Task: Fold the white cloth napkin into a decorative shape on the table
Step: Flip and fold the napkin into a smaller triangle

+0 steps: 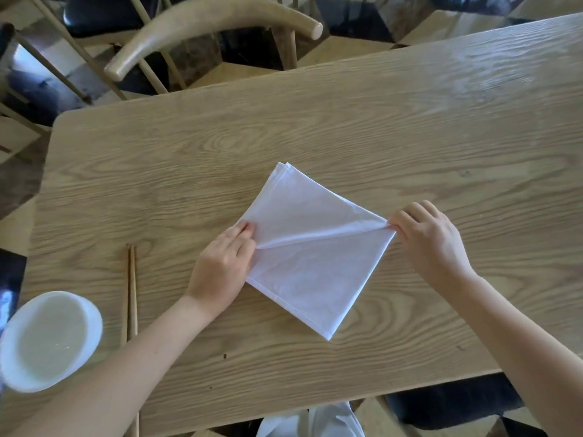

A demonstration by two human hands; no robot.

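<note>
The white napkin (310, 247), folded into a diamond, lies flat mid-tabletop (410, 137). The left hand (222, 266) presses its nine-o'clock corner, fingers curled; whether they pinch cloth is unclear. The right hand (432, 239) pinches the three-o'clock corner. Chopsticks (132, 288) and a white bowl (47, 340) sit toward eight o'clock.

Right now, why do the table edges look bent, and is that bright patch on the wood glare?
Head view: the wide-angle lens bows the table edges; the pale sheen at far right is window-like glare; the chair back is blurred, while the napkin and both hands stay fairly sharp under soft, nearly shadowless light.
</note>
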